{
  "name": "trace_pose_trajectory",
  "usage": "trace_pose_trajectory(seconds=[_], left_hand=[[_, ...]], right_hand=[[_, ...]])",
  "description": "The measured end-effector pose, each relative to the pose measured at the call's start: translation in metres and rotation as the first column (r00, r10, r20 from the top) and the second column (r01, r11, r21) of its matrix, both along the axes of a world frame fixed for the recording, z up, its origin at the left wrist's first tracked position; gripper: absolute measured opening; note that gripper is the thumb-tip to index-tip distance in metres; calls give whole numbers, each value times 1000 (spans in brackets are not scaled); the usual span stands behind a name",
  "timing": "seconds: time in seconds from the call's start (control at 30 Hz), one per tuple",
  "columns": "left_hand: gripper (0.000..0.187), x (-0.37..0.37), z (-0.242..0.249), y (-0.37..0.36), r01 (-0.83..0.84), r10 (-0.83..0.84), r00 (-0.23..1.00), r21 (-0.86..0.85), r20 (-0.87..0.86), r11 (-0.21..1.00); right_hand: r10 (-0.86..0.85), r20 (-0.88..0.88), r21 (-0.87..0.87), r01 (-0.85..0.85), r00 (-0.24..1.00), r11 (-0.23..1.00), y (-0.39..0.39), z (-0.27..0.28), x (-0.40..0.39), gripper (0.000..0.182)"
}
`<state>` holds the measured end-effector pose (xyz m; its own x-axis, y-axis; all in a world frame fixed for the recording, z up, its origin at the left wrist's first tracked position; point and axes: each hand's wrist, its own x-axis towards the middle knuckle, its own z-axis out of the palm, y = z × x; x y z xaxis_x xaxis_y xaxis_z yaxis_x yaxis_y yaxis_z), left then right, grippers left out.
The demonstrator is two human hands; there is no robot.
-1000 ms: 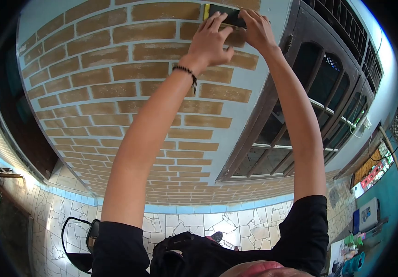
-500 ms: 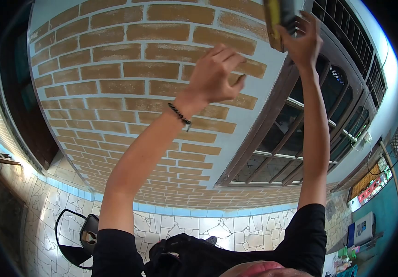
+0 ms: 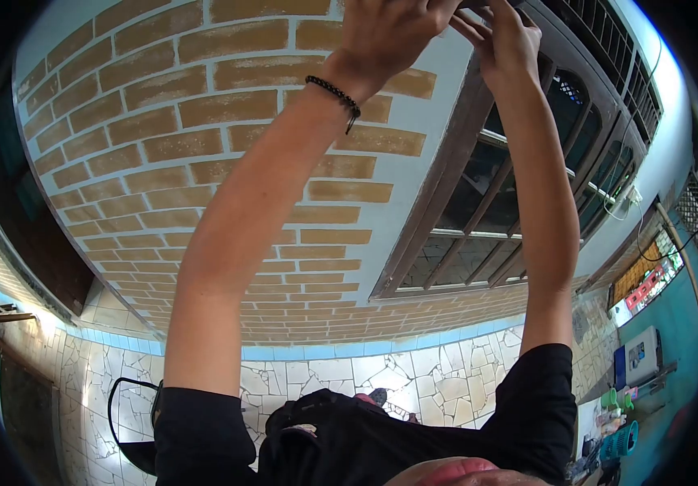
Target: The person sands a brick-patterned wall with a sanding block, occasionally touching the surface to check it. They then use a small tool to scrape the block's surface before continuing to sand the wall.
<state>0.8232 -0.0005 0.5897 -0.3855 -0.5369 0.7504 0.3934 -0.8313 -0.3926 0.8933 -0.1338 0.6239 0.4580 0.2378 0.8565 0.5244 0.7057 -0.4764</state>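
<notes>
In the head view, the person's two hands are up high, at the top edge. The left hand [image 3: 393, 36] is in front of the wall [image 3: 227, 113], which has brown brick shapes with pale lines between them. The tips of its fingers are cut off or hidden, so I cannot tell if its grip is wide or narrow. A black bead bracelet [image 3: 334, 95] goes around the left wrist.

The right hand [image 3: 512, 49] is just beside it, with bent fingers, in front of the dark window frame [image 3: 426, 223]. I cannot tell how tight its grip is, or what it holds. A bit of a dark thing [image 3: 473, 13] shows between the two hands, right at the top, and most of it is out of sight.

Both arms reach up out of black sleeves [image 3: 203, 429]. Low on the wall runs a light blue strip [image 3: 300, 353], and under that is a floor [image 3: 446, 389] of pale, broken-up tiles. Far off on the right are a white and blue box [image 3: 640, 356] and a blue basket [image 3: 620, 440]
</notes>
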Motion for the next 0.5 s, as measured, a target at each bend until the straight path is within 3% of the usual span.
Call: trace_pose_trajectory(seconds=[0.03, 0.1, 0.2, 0.23, 0.3, 0.33, 0.4, 0.5], left_hand=[[38, -7, 5, 1, -44, 43, 998, 33, 35, 998], [44, -20, 7, 4, -4, 1, 996, -26, -94, 1000], [51, -32, 20, 19, 12, -38, 973, -113, -227, 994], [54, -35, 28, 28, 5, -42, 965, -141, -260, 990], [56, -38, 43, 50, 52, -123, 898, -175, -423, 983], [57, -37, 49, 59, 75, -166, 848, -196, -503, 978], [62, -34, 64, 75, 116, -215, 739, -194, -639, 974], [64, -21, 68, 85, 174, -283, 659, -225, -697, 959]], right_hand=[[17, 22, -27, -17, 1000, 1000, 0, 1, -1, 52], [-152, -63, -184, 139, 986, 973, -10, 6, -7, 43], [-357, 338, -257, 451, 871, 855, -53, 31, 9, 39], [-205, 687, -208, 459, 697, 864, -86, 61, 68, 43], [-288, 942, 138, 580, 175, 803, -89, 73, 79, 48], [-499, 863, 427, 634, -74, 645, -67, 58, 35, 49], [-598, 748, 611, 650, -286, 453, -46, 46, 11, 51], [-485, 864, 413, 742, -136, 528, -29, 46, 31, 51]])
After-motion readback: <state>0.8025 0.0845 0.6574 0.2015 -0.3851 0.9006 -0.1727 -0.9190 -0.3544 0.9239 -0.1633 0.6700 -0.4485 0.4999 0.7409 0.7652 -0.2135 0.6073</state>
